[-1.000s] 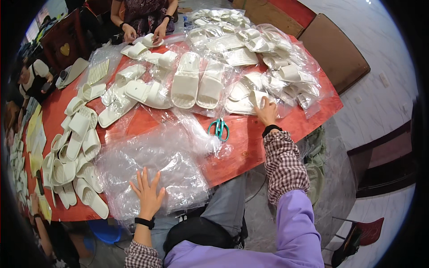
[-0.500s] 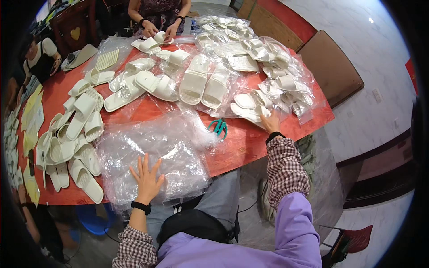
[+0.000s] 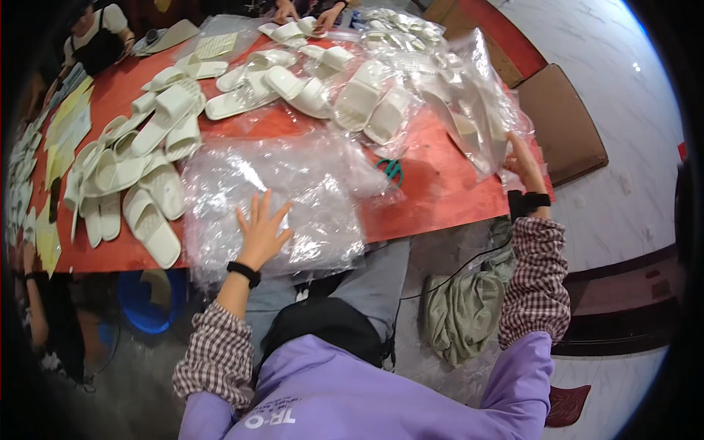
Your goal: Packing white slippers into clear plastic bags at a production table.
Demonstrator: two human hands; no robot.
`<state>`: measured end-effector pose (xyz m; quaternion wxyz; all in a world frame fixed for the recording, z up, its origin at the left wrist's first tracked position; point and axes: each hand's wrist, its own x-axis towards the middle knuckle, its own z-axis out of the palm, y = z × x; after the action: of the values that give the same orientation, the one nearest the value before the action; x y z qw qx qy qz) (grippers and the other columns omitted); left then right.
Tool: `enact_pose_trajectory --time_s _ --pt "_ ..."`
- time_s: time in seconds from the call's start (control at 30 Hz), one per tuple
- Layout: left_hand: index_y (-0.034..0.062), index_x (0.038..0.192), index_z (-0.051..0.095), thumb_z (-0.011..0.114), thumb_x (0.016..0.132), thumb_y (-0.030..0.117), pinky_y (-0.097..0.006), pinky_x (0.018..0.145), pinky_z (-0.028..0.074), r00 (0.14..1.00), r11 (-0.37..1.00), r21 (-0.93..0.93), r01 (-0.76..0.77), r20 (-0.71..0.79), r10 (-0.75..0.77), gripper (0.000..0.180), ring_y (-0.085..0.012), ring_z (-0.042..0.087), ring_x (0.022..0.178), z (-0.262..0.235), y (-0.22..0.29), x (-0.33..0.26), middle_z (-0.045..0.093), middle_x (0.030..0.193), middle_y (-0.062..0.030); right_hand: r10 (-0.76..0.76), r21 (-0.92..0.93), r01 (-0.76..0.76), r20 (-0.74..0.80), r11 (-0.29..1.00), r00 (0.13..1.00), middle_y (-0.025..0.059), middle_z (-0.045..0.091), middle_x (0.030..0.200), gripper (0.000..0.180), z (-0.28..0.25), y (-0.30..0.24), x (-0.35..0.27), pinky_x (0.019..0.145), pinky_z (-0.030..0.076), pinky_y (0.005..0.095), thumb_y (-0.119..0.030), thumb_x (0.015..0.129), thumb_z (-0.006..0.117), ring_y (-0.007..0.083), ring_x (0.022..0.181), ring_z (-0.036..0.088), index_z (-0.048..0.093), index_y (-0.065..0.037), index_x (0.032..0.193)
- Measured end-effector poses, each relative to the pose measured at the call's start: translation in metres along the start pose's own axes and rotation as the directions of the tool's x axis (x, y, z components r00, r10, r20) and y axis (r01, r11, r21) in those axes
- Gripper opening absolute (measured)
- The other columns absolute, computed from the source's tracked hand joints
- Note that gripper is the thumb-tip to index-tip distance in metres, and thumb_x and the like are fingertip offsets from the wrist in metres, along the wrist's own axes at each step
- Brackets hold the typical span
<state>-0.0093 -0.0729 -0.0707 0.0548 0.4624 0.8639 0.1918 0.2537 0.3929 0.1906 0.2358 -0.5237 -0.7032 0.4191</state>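
My left hand (image 3: pixel 262 233) lies with fingers spread on a pile of clear plastic bags (image 3: pixel 220 187) at the table's near edge. At the right side, my right hand (image 3: pixel 522 165) grips a bagged pair of white slippers (image 3: pixel 463 126), which is tilted up off the table and blurred. The bag partly hides my fingertips. Between my hands lie scissors with teal handles (image 3: pixel 391 171), their blades under plastic. A flat bagged pair of slippers (image 3: pixel 359 103) rests beyond the scissors.
Loose white slippers (image 3: pixel 158 169) are heaped on the left of the red table (image 3: pixel 433 209). Several bagged slippers fill the far right. A person's hands (image 3: pixel 287 12) handle slippers at the far edge. A blue basin (image 3: pixel 152 319) stands on the floor, and a brown board (image 3: pixel 568 125) is on the right.
My right hand has moved right and raised the bagged slippers from the table. My left hand stays spread on the plastic bags. The view has shifted.
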Motion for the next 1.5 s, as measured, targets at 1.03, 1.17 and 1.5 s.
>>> enact_pose_trajectory --time_s 1.03,1.17,1.5 --pt "-0.0007 0.121 0.057 0.057 0.084 0.005 -0.034 0.094 0.045 0.962 0.734 -0.677 -0.049 -0.229 -0.147 0.038 -0.0265 0.058 0.106 -0.112 -0.122 -0.008 0.059 0.116 -0.0149 -0.658 0.01 0.739 0.461 0.674 0.595 0.0173 0.061 0.109 0.033 0.286 0.048 -0.171 0.08 0.049 0.0416 -0.016 0.087 0.063 0.0347 0.091 0.062 0.06 -0.001 0.117" --pt "0.0015 0.125 0.055 0.065 0.081 0.014 -0.039 0.098 0.043 0.996 0.914 -0.401 -0.052 0.047 0.077 0.047 -0.0325 0.055 0.113 -0.114 -0.114 0.014 0.058 0.12 -0.0196 -0.821 0.079 0.854 0.332 0.514 0.464 0.0205 0.046 0.135 0.049 0.328 0.055 -0.177 0.101 0.04 0.0421 -0.02 0.09 0.059 0.0371 0.123 0.047 0.046 -0.002 0.134" --pt "0.0218 0.144 0.039 0.067 0.082 0.029 -0.048 0.117 0.019 0.636 0.725 -0.021 -0.688 0.465 0.616 0.068 -0.039 0.025 0.14 -0.139 -0.07 0.056 0.028 0.152 -0.0155 -0.694 -0.055 0.769 0.396 0.636 0.602 0.0194 0.032 0.149 0.059 0.346 0.098 -0.171 0.114 0.023 0.0431 -0.031 0.097 0.047 0.0352 0.139 0.027 0.031 -0.003 0.145"
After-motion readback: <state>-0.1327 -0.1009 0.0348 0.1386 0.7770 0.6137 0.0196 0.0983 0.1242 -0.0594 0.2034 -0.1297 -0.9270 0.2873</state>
